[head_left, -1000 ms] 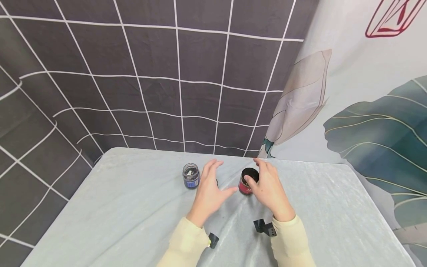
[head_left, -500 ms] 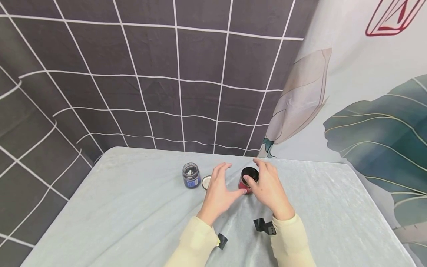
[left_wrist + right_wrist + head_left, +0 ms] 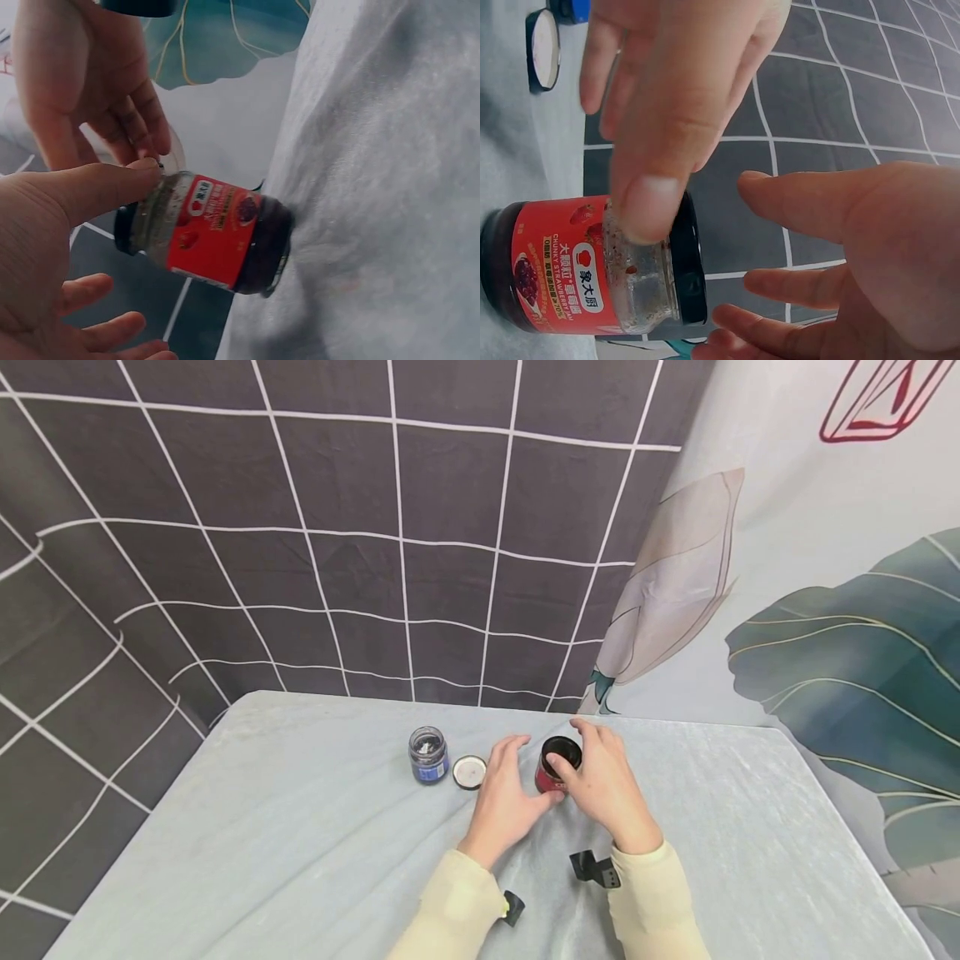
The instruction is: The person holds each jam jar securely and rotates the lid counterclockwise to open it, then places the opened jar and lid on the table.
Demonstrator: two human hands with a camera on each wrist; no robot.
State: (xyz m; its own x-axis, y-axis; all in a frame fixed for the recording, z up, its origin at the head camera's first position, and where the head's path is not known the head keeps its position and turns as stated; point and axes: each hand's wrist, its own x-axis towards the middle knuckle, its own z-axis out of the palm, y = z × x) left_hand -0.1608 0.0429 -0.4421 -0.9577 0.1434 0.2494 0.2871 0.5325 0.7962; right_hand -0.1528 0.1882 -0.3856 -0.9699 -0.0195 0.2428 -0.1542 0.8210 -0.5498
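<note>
A jam jar with a red strawberry label and a black lid stands upright on the table. My left hand is spread at the jar's left, its fingers apart from it. The left thumb reaches to the jar's upper part and overlaps the glass in both wrist views. On the other side, my right hand is held around the lid with thumb and fingers parted. A gap shows between those fingers and the lid in the right wrist view.
A blue-labelled glass jar, without its lid, stands left of my hands. Beside it lies a loose lid, pale inside facing up. Pale cloth covers the table; a dark gridded curtain hangs behind.
My left hand has moved right to the red-labelled jar, uncovering the loose lid from view. The right hand and both jars have stayed in place.
</note>
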